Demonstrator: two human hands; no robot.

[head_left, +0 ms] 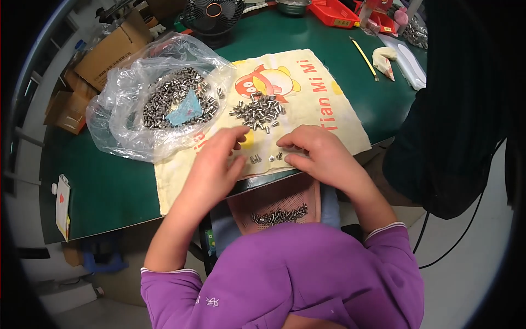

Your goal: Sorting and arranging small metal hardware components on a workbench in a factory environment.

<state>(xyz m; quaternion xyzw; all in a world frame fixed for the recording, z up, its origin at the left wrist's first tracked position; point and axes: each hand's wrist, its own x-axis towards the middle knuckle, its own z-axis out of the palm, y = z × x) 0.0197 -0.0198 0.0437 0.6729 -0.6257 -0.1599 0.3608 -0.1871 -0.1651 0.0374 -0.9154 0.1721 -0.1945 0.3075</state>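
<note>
A pile of small metal screws point(258, 112) lies on the cream printed cloth point(345, 131) in front of me. Nearer the table edge, a few loose screws point(255, 159) sit between my hands. My left hand point(218, 162) hovers left of them, thumb and forefinger apart, with nothing visible in its grasp. To their right is my right hand point(323, 156), its thumb and forefinger also parted beside a single screw point(279, 156). Below the table edge, a pink perforated basket point(239, 206) contains more screws point(279, 215).
A clear plastic bag point(112, 131) of screws with a blue scrap point(186, 109) stands at left. Behind are a black fan point(213, 16), cardboard box point(112, 49) and red tray point(331, 12). A yellow stick-like tool point(364, 57) lies at right; dark fabric point(438, 137) hangs there.
</note>
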